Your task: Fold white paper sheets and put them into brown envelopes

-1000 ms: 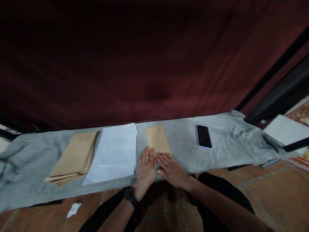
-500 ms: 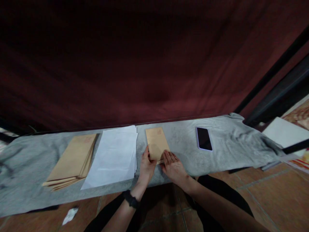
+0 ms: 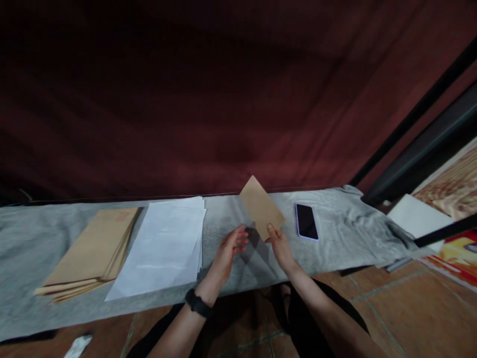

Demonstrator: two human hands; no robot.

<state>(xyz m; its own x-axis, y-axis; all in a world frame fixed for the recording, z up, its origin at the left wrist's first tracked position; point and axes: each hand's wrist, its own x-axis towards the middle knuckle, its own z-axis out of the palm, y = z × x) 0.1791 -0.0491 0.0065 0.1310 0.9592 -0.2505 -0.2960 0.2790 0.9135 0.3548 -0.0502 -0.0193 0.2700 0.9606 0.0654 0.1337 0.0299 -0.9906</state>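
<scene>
My right hand [image 3: 278, 243] pinches the lower end of a brown envelope [image 3: 261, 206], thumb on top. The envelope is raised off the grey cloth and tilted, its far corner pointing away from me. Just to its left, my left hand [image 3: 230, 248] hovers with its fingers apart, holding nothing; a dark band is on that wrist. A stack of white paper sheets [image 3: 164, 243] lies left of my hands. Farther left is a pile of brown envelopes [image 3: 91, 248], slightly fanned at the near end.
A phone with a purple case [image 3: 306, 222] lies right of the envelope. Grey cloth [image 3: 335, 238] covers the long narrow surface, with a dark red curtain [image 3: 223, 124] behind. Black poles and a white box [image 3: 417, 219] stand at the right. White scrap [image 3: 78, 345] lies on the tiled floor.
The brown envelope has been lifted from the cloth and turned by my right hand. My left hand has let go of it. The view has shifted slightly.
</scene>
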